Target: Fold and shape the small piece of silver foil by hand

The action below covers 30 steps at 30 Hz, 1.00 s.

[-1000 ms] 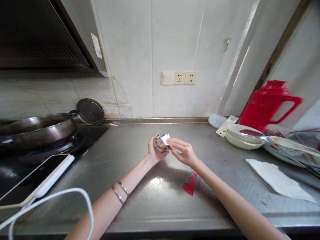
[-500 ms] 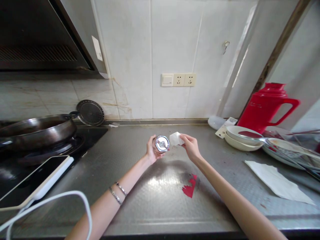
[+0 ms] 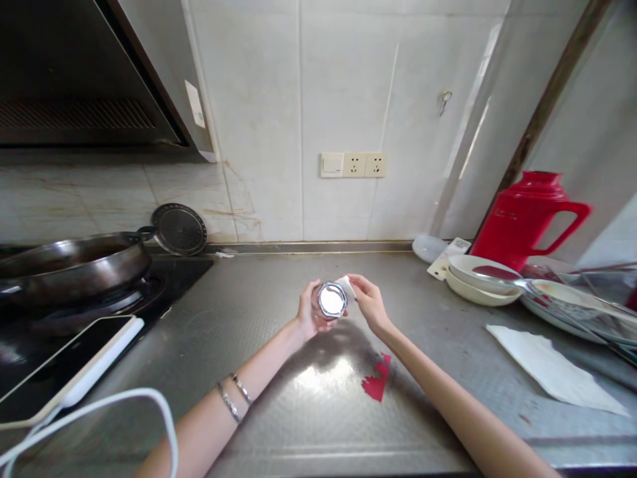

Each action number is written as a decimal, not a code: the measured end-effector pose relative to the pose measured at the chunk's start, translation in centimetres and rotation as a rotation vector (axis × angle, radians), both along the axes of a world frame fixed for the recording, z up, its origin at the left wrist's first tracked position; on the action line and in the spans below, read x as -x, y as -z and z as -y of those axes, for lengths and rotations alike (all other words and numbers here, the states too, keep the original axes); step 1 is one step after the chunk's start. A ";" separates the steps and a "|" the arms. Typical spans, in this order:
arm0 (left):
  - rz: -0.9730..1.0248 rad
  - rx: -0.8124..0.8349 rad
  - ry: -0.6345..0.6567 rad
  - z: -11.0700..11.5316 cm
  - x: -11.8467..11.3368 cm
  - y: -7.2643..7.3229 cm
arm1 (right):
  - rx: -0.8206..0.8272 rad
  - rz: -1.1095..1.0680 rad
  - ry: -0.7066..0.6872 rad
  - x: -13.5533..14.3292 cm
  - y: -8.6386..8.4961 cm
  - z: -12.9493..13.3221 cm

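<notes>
Left hand (image 3: 308, 312): wrapped around round, shiny silver object (image 3: 332, 300)
Right hand (image 3: 369, 302): pinching small white paper piece (image 3: 347, 288)
Risk: slick surface may slip

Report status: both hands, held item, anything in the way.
Left hand gripping shiny round container. Right hand pinching white tissue at its rim. Red scrap on counter below, not in the way.

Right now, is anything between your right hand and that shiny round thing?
Yes: a small white piece, pinched in the right hand, is between its fingertips and the shiny round thing in the left hand. Nothing else visible stands in the way.
</notes>
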<state>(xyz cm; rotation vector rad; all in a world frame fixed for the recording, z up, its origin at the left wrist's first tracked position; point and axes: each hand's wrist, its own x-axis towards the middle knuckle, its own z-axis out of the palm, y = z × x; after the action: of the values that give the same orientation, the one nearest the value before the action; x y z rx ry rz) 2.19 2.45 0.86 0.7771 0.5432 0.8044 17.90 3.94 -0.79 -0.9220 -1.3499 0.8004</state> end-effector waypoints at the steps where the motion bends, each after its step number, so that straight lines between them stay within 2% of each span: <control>1: 0.002 -0.002 -0.020 0.0 -0.1 0.0 | -0.009 0.011 0.020 0.0 -0.1 0.0; 4: -0.019 -0.027 -0.100 -0.2 -0.2 0.2 | 0.019 0.025 0.014 -0.1 -0.1 0.0; 9: -0.094 -0.061 -0.205 -0.5 0.0 0.5 | 0.217 -0.126 -0.180 0.3 0.3 -0.2; 12: -0.176 -0.094 -0.238 -0.3 -0.2 0.6 | 0.238 -0.153 -0.231 0.8 0.3 0.0; 15: -0.248 -0.141 -0.240 0.1 -0.7 0.8 | 0.274 -0.133 -0.235 1.0 -0.1 0.5; 21: -0.262 -0.198 -0.238 1.0 -1.6 1.1 | 0.350 -0.185 -0.220 0.6 -0.7 0.5; 26: -0.323 -0.269 -0.280 0.4 -1.1 1.2 | 0.359 -0.039 -0.284 0.0 -0.1 -0.3; 30: -0.425 -0.393 -0.331 -0.6 -0.3 1.3 | 0.265 0.198 -0.192 -0.9 0.1 -1.0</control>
<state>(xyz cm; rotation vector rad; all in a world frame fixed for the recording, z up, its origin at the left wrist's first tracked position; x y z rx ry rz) 2.53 3.05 -0.41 1.2551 0.9250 1.0765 18.80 4.97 -0.85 -1.1127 -1.5460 1.0768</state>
